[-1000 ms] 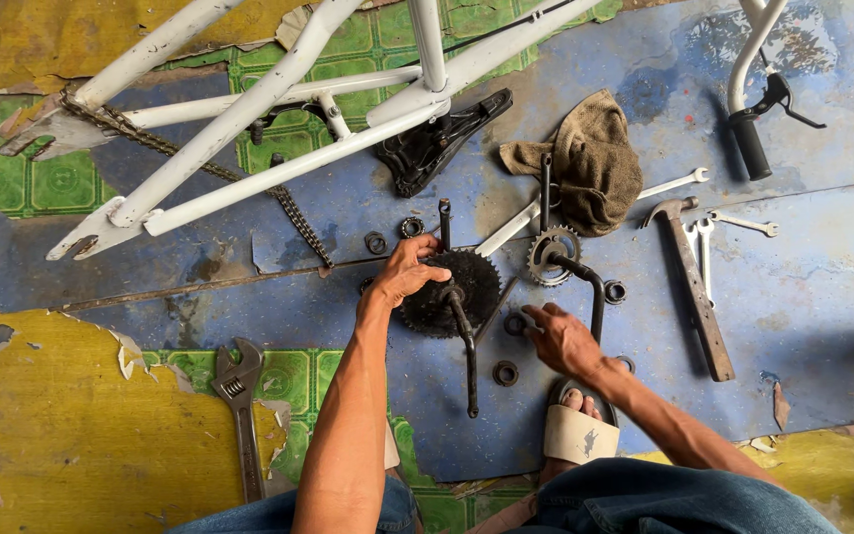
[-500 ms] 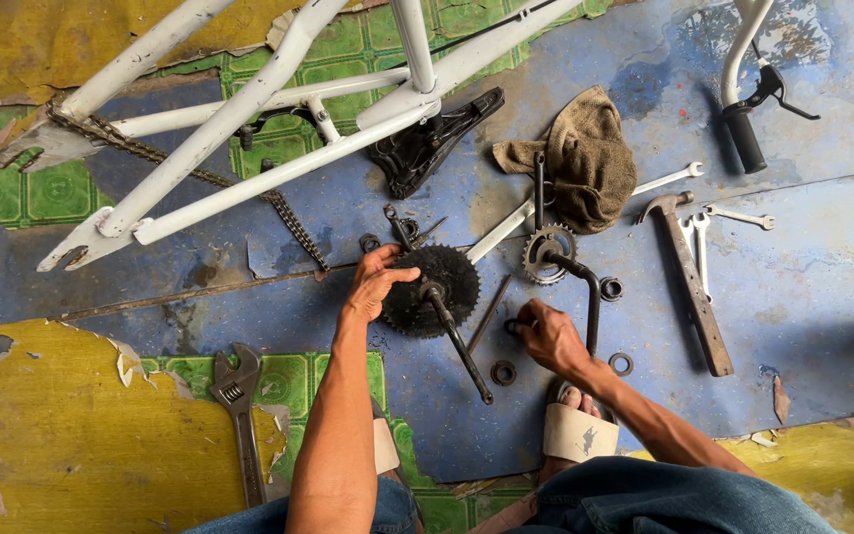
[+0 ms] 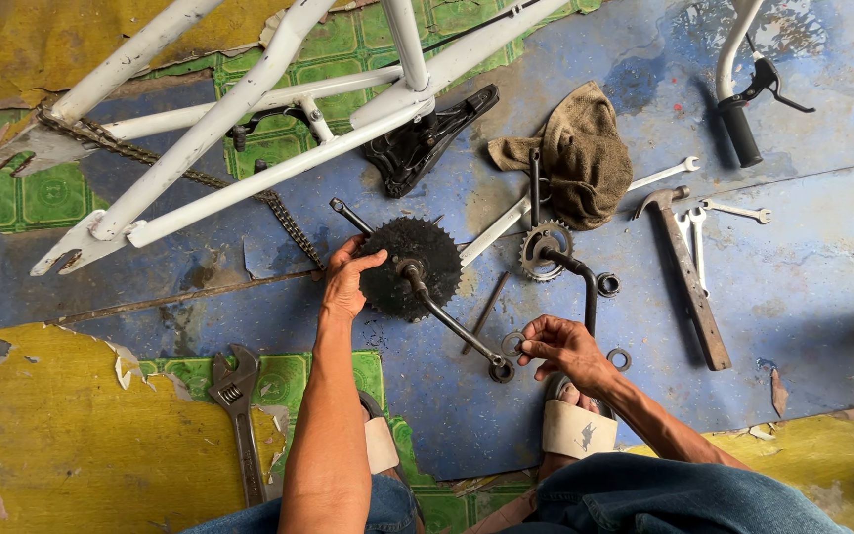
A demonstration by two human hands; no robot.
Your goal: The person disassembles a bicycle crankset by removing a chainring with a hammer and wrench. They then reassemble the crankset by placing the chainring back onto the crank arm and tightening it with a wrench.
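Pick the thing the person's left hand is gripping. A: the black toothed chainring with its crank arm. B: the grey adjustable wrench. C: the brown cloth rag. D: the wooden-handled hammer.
A: the left hand closes on the rim of the black toothed chainring; hammer, rag and wrench all lie untouched.

Worn floor (image 3: 822, 297), hammer (image 3: 686, 282), rag (image 3: 575, 153), pipe wrench (image 3: 239, 415)

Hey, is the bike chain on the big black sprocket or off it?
Off. The chain lies on the floor beside the white frame, apart from the black chainring gripped by the left hand.
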